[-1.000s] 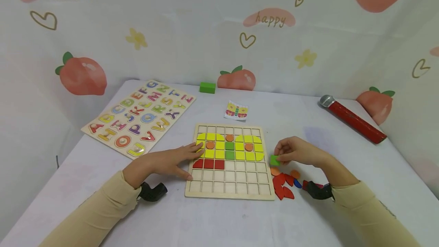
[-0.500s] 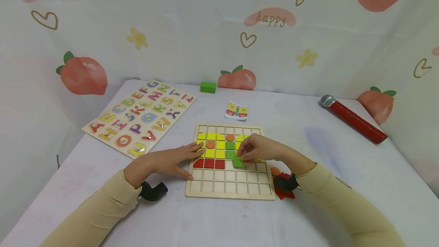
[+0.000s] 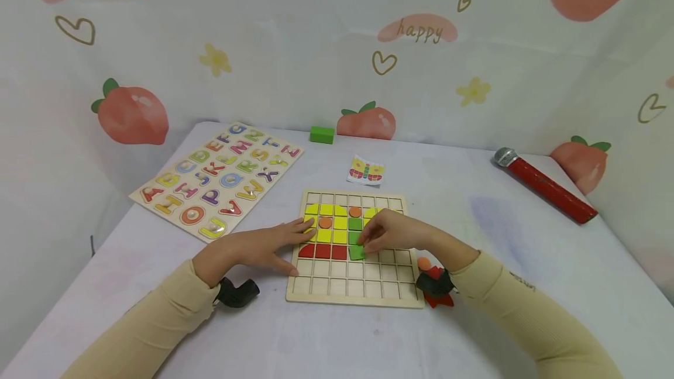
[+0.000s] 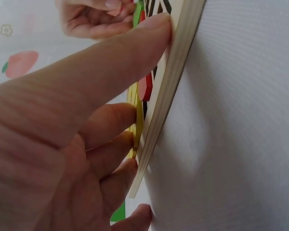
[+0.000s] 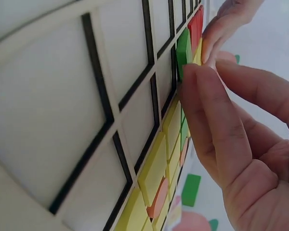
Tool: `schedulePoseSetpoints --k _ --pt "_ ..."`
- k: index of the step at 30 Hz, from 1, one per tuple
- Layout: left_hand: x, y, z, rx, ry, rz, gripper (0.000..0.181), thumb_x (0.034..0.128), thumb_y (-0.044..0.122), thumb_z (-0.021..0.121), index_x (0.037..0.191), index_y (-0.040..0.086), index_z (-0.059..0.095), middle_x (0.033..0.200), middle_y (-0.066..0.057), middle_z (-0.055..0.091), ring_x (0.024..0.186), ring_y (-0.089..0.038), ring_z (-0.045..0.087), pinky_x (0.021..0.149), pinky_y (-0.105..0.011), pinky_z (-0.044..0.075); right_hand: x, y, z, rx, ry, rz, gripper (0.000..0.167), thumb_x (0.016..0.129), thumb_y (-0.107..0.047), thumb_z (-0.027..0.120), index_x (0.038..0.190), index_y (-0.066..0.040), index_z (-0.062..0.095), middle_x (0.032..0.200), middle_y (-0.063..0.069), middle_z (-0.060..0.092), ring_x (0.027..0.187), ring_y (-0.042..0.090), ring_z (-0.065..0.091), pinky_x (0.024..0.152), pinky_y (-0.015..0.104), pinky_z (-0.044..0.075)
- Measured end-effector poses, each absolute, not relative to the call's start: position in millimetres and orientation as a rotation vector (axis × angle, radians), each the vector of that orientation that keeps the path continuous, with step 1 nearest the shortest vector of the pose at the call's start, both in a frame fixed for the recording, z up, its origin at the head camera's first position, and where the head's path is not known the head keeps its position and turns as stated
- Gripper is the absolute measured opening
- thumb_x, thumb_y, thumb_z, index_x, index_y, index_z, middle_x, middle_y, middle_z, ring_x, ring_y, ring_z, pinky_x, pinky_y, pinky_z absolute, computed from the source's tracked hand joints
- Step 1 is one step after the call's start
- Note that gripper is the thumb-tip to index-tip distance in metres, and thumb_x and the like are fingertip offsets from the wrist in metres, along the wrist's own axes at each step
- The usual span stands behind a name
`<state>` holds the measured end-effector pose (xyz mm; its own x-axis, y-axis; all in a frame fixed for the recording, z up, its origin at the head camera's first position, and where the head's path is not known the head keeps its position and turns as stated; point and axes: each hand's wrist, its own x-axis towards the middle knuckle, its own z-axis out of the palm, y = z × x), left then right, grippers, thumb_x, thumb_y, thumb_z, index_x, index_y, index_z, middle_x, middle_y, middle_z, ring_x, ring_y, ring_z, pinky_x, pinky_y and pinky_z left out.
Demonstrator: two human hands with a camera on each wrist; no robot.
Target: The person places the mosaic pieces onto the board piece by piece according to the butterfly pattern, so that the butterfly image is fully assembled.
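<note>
Tabletop [image 3: 295, 341]: right hand [image 3: 394, 231] pinches green tile [image 3: 356, 252], spread left hand [image 3: 265, 247] touches board [image 3: 356, 289].

A flat wooden board [image 3: 354, 302] with lots of little squares lay on the table. The left hand [image 3: 265, 244] touched its left side. The right hand [image 3: 395, 231] held a small green square [image 3: 356, 252], a bit tipped, below two green tiles [image 3: 355, 224] and beside three red tiles [image 3: 323, 251] in a row. Yellow tiles [image 3: 325, 235] sat higher up.
</note>
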<state>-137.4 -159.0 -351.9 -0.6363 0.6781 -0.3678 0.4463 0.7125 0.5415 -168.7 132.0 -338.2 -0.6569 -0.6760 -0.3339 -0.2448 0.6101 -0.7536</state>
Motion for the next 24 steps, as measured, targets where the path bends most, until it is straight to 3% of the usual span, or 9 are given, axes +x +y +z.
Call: schedulePoseSetpoints --k 10,19,24 --pt "-137.3 -158.7 -350.5 0.851 2.354 0.562 0.081 0.0831 0.038 0.068 0.148 0.015 0.025 0.158 -0.001 0.010 0.146 -0.025 0.002 0.117 -0.048 0.015 -164.4 139.2 -332.0 -0.705 2.231 -0.909 0.020 0.083 -0.016 0.070 0.098 -0.004 0.071 0.088 0.002 0.071 0.075 0.009 0.062 0.072 0.023 0.053" --pt "-137.0 -159.4 -350.4 0.846 2.356 0.569 0.081 0.0829 0.038 0.068 0.148 0.015 0.026 0.158 -0.002 0.010 0.146 -0.026 0.002 0.116 -0.049 0.015 -159.4 177.0 -335.5 -0.574 2.258 -0.925 0.023 0.083 -0.020 0.070 0.099 -0.004 0.071 0.085 0.002 0.068 0.075 0.013 0.058 0.073 0.025 0.051" --pt "-136.4 -158.5 -350.1 0.842 2.349 0.575 0.081 0.0828 0.037 0.068 0.148 0.015 0.026 0.158 -0.002 0.010 0.146 -0.026 0.002 0.116 -0.049 0.015 -148.1 199.7 -337.0 -0.442 2.271 -0.954 0.029 0.083 -0.024 0.070 0.104 -0.004 0.070 0.093 0.004 0.069 0.079 0.016 0.058 0.074 0.026 0.052"
